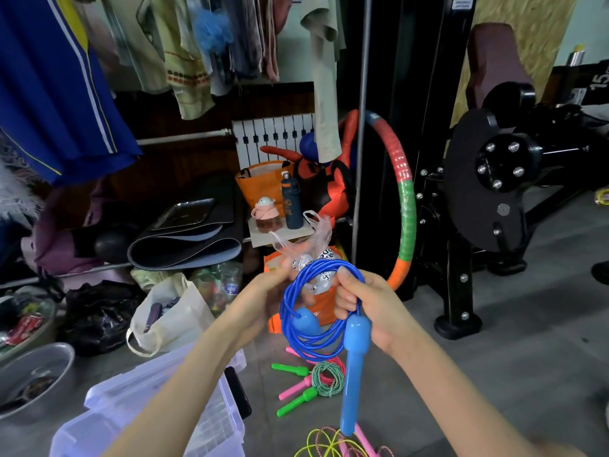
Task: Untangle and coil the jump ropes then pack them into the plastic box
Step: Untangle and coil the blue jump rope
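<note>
While the left grip (260, 300) pinches the coiled blue jump rope (321, 353) at its upper left side, the right grip (372, 308) grasps the loops on the right. One blue handle (352, 374) hangs down below the right grip. The plastic box (82, 427) stands on the floor under the left arm.

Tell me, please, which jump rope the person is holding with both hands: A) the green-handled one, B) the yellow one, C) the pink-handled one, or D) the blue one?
D: the left hand and right hand both grip the coiled blue jump rope, while the green-handled rope and pink-handled rope lie on the floor.
</note>
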A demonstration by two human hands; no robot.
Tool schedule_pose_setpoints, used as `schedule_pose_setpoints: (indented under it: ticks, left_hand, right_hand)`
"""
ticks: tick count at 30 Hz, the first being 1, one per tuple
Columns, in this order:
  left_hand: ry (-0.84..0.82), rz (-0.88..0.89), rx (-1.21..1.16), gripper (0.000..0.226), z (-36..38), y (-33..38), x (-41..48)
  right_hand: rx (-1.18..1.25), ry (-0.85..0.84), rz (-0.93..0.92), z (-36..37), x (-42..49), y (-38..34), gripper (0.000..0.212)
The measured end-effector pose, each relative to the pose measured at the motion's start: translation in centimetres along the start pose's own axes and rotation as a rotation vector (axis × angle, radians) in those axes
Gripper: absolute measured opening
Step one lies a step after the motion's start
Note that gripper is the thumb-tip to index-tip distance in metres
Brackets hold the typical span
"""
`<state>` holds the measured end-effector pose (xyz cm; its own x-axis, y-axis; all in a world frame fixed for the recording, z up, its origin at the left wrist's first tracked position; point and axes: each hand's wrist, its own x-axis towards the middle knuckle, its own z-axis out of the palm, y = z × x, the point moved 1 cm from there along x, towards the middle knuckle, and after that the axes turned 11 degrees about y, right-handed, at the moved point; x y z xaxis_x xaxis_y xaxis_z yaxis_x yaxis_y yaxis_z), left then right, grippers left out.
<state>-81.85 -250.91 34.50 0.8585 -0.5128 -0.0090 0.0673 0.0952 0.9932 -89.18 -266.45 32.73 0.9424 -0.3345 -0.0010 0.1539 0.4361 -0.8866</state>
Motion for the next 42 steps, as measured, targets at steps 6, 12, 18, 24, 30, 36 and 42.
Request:
schedule_pose_setpoints:
  ticks: [6, 12, 18, 24, 30, 36, 42]
  left_hand:
    - [-0.073, -0.123, -0.296, 0.064, 0.0, -3.4, 0.1]
    - [-0.051, -0.263, -0.381, 0.053, 1.7, -4.6, 0.4]
    - [0.009, -0.169, -0.04, 0.04, 1.5, -4.5, 0.6]
    - [0.137, 0.048, 0.41, 0.061, 0.9, -4.9, 1.0]
    - [0.175, 0.079, 0.408, 0.066, 1.1, -5.2, 1.1]
    - [-0.15, -0.03, 0.131, 0.057, 2.0, -5.4, -0.3]
    - [-0.227, -0.085, 0.108, 0.058, 0.9, -6.0, -1.1]
  right_hand:
    - [0.266, 0.058, 0.098, -0.5, 0.8, -0.9, 0.017]
    - [0.464, 0.116, 0.141, -1.3, 1.7, -0.6, 0.036]
    - [0.304, 0.344, 0.044, -1.8, 1.8, -1.4, 0.035]
    - [-0.049, 0.555, -0.177, -2.2, 1.7, -1.9, 0.032]
    - [0.068, 0.697, -0.258, -2.0, 1.8, -0.9, 0.035]
    - [0.311, 0.661, -0.203, -1.2, 2.3, 0.1, 0.037]
    - [0.306, 0.604, -0.146, -1.0, 2.0, 1.2, 0.039]
